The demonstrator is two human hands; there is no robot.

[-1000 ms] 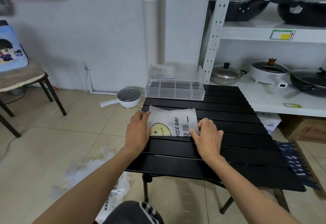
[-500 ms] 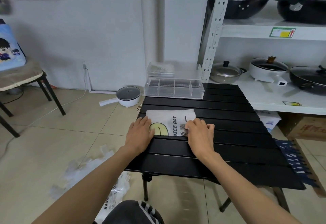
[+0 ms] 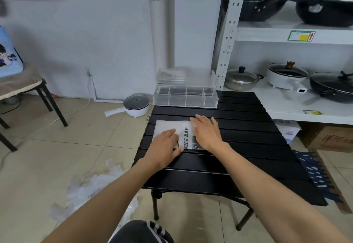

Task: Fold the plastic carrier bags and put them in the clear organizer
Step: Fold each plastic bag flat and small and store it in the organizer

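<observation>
A: Scanning from the left, a heap of loose plastic bags (image 3: 91, 189) lies on the floor tiles beside the black slatted table (image 3: 238, 162). So there is more to fold, I'd judge.

B: And on the table?

A: One folded carrier bag (image 3: 172, 126) lies flat near the left edge. The left hand (image 3: 165, 147) lies palm down on its near left part, fingers straight, pressing and not gripping. The right hand (image 3: 207, 133) covers the bag's right end the same way, fingers flat and spread, holding nothing.

B: How should the fold go?

A: Keep one palm anchoring while the other sweeps air out toward the free edge, I'd say; slick film springs open unless the crease is pressed hard. Fold it narrow enough for one compartment.

B: Any print?

A: "ICE DAY" in black capitals runs sideways between the hands; an earlier letter is hidden. Below it sit a barcode and a small round mark, too small to read.

B: The target?

A: The clear organizer (image 3: 186, 99) stands at the table's far edge, well apart from the bag, its front compartments apparently empty.
</observation>
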